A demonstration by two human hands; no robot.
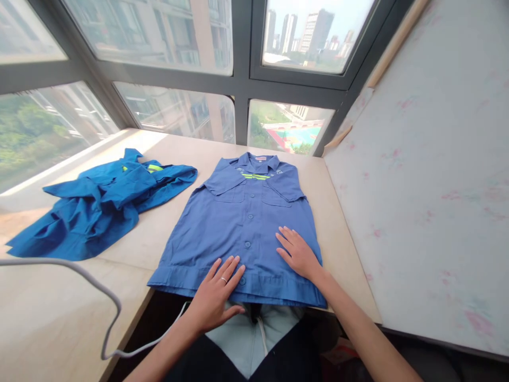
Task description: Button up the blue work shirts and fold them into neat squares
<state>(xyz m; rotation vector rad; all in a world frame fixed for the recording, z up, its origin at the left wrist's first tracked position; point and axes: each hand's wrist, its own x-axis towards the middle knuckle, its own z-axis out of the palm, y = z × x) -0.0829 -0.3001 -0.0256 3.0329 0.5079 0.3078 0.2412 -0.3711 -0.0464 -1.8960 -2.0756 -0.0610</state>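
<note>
A blue short-sleeved work shirt [228, 228] lies buttoned and spread front side up, its collar toward the window and both sleeves folded in over the chest. Yellow-green stripes cross it below the collar. My left hand [217, 294], with a ring on one finger, rests flat near the hem, fingers stretched out beside the lowest button. Farther up on the right side, my right hand [296, 252] lies on the fabric with its fingers extended. Neither hand grips anything.
A second, crumpled blue garment [107, 204] lies on the left of the wooden tabletop [350, 254]. A grey cable [113, 302] loops over the table's front edge at left. Windows stand behind, and a flower-patterned wall panel [429, 185] borders the right side.
</note>
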